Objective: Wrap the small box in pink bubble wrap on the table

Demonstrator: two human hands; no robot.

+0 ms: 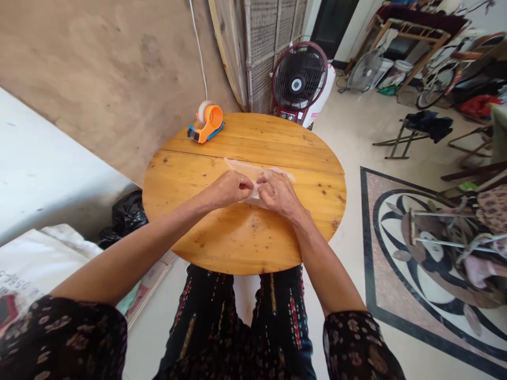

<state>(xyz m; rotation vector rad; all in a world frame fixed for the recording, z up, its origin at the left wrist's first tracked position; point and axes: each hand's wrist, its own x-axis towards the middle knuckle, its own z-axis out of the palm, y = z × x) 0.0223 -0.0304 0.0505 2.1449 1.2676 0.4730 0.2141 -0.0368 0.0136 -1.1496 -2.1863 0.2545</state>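
Hands (259, 190) work over the round table (253, 245) (fan (300, 79) behind).

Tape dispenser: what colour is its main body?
Orange, with blue edging; clearest in the head view.

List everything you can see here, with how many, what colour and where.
Thin film: one piece visible, whitish and see-through, between the hands
Round table: one, honey-brown wood, centre
Tape dispenser: one, orange and blue, table's far left
Near fan: one, dark red and black, beyond the table
Woven panel: one, greyish brown, behind the table
Black plastic: count unclear, left of the table
Printed sack: at least one, white, lower left
Far fan: one, grey, upper right
Bicycle: one, partly hidden, upper right
Dark cloth: on one folding stool, right
Other clutter: uncountable, mixed colours, right side
Patterned trousers: one pair, mostly black, bottom
Left hand, right hand: bare, over the table, fingers pinching the film
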